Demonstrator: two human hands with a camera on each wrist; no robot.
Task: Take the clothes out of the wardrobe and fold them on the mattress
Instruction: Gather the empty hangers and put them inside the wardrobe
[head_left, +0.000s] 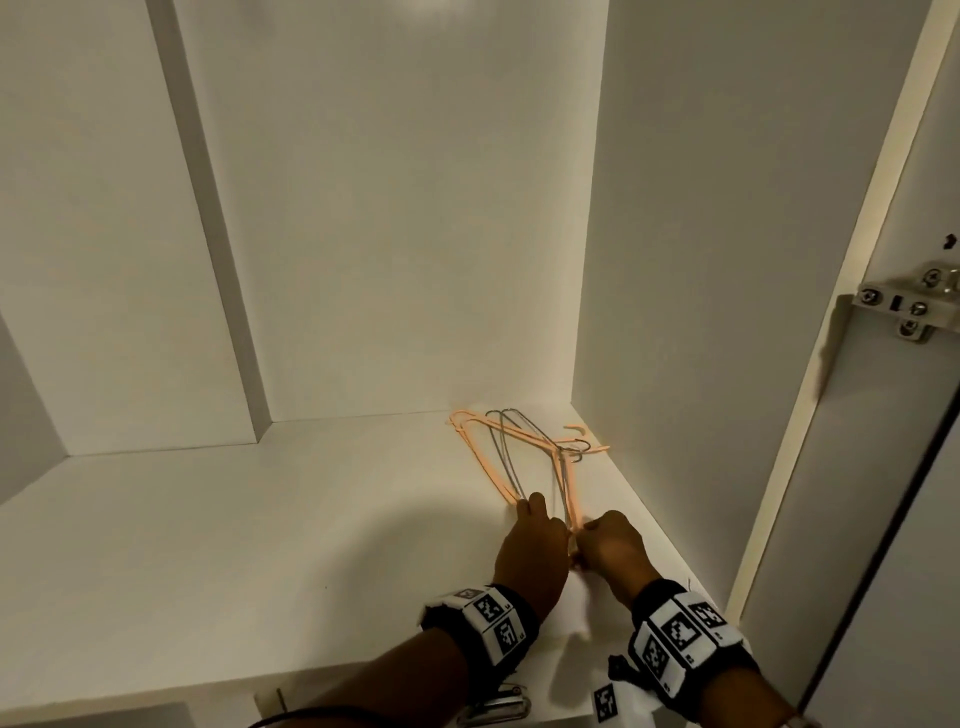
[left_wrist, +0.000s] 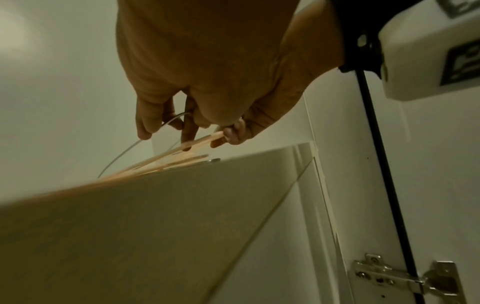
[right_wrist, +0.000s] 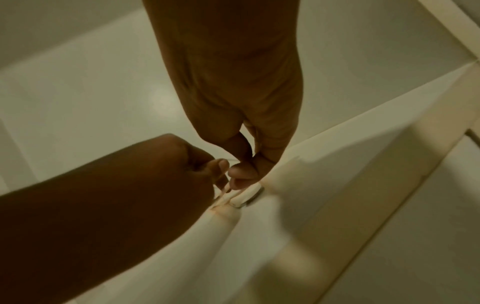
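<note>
standing at the open wardrobe (head_left: 363, 208), an onlooker sees no clothes in any view: none on the shelf (head_left: 208, 519), none hung, and the mattress is out of view. judged from this, the removal step looks finished or nearly so, and the empty hangers are being dealt with. whether any folding is done cannot be told.

going left to right:

1. shelf, left part. bare white board runs from the left partition to the hands. this is the widest open room for a sweep or a withdrawal. the front edge lies just below the wrists.

2. left hand (head_left: 530, 545). its fingers (left_wrist: 145, 123) are curled round the thin wire hanger (left_wrist: 124, 152) and the near ends of the orange hangers (head_left: 483, 467), clamped on the bundle. the bundle lies flat on the shelf, fanning away toward the back right corner.

3. right hand (head_left: 610, 545). thumb and fingertips (right_wrist: 241, 170) are pinched together on the same near ends, touching the left hand.

4. right side wall (head_left: 701, 260). the hanger hooks (head_left: 576, 444) lie near it, in the corner, so room there is tight. a pull straight toward the front edge seems safest; a hook could catch the wall.

5. door (head_left: 883, 519) with hinge (head_left: 904, 306). it stands open just beside the right wrist, limiting movement to the right.
</note>
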